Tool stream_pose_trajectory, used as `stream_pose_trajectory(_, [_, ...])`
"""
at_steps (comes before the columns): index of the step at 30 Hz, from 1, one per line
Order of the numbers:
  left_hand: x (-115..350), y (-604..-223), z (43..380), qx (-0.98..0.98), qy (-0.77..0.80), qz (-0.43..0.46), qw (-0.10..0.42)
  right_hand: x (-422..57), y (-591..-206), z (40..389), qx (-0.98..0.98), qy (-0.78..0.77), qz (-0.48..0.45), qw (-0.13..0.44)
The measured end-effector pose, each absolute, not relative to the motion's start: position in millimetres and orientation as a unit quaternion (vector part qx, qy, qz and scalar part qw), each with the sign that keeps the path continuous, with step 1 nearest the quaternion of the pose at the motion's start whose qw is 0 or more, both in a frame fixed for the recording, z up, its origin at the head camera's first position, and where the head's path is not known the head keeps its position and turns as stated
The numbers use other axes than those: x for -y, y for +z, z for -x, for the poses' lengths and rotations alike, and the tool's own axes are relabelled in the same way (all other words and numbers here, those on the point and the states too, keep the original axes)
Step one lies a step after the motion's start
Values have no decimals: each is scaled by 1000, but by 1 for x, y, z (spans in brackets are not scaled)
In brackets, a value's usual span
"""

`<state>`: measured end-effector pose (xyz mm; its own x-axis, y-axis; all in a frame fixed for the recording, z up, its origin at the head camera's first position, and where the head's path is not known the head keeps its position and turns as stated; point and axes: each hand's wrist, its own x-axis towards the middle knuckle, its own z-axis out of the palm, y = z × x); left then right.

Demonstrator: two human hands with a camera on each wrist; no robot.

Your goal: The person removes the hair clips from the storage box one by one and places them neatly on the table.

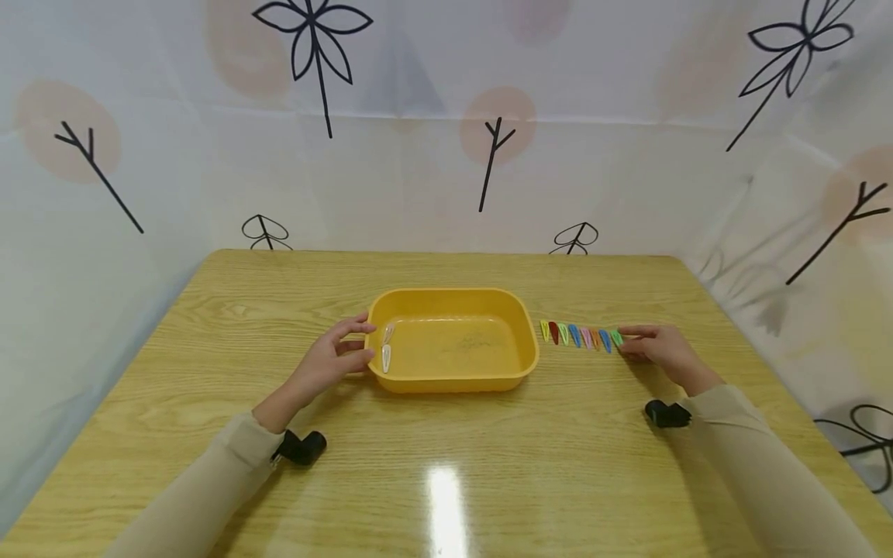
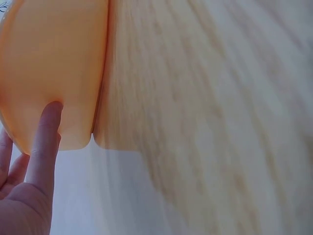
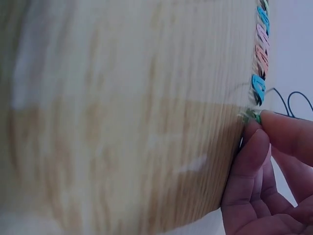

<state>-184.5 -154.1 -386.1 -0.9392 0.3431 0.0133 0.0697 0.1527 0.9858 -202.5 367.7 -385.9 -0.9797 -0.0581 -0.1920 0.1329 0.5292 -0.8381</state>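
A yellow plastic tray [image 1: 453, 384] stands mid-table with two pale snap hair clips [image 1: 387, 358] at its left end. My left hand [image 1: 330, 358] is at that end, its fairly straight fingers touching the rim and outer wall. The left wrist view shows one extended finger [image 2: 45, 147] against the wall. Right of the tray, snap hair clips lie in a row, among them a yellow clip [image 1: 545, 331], a red clip [image 1: 554, 332] and a blue clip [image 1: 605, 340]. At the row's right end, my right hand [image 1: 663, 353] pinches a green hair clip [image 1: 617, 338] between thumb and forefinger, partly hidden.
The wooden table [image 1: 446, 434] has a bright glare patch near its front. A patterned white cloth [image 1: 418, 178] hangs behind and at the sides. Black wrist cameras, one on the left [image 1: 301, 448] and another on the right [image 1: 667, 414], jut out below the sleeves.
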Motion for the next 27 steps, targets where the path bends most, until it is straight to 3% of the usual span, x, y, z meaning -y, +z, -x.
stream_pose_trajectory(15, [152, -383, 185, -755, 634, -131, 108, -369, -384, 204, -887, -447, -5, 116])
stream_pose_trajectory(27, [152, -383, 185, -759, 630, -125, 109, -366, -368, 202, -899, -430, 1, 86])
